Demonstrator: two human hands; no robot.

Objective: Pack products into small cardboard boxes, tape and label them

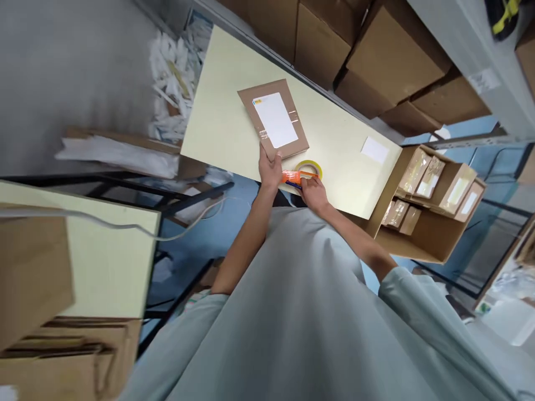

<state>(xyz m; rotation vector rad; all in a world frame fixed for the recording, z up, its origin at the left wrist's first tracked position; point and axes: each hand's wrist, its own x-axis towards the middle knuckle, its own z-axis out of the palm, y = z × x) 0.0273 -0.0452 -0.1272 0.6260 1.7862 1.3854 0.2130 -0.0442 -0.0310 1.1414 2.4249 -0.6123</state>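
Note:
A flat cardboard box [295, 120] with a large white label lies over the pale tabletop, strips of clear tape on its sides. My left hand [271, 167] is closed on the near corner of this box, thumb on top. Just right of it, my right hand [313, 192] wraps round an orange tape dispenser [291, 177] whose yellow-rimmed tape roll [318, 167] sticks out past the fingers. The dispenser's front end is close to my left wrist; whether they touch I cannot tell. My right palm hides part of its handle.
On the pale table [225, 111] lies a white paper [375, 150] toward the right. An open carton [430, 245] with several small taped boxes stands at the right end. Cardboard boxes [321, 50] line a shelf behind. Scrap paper [171, 83] heaps at left; a white cable [125, 225] hangs lower left.

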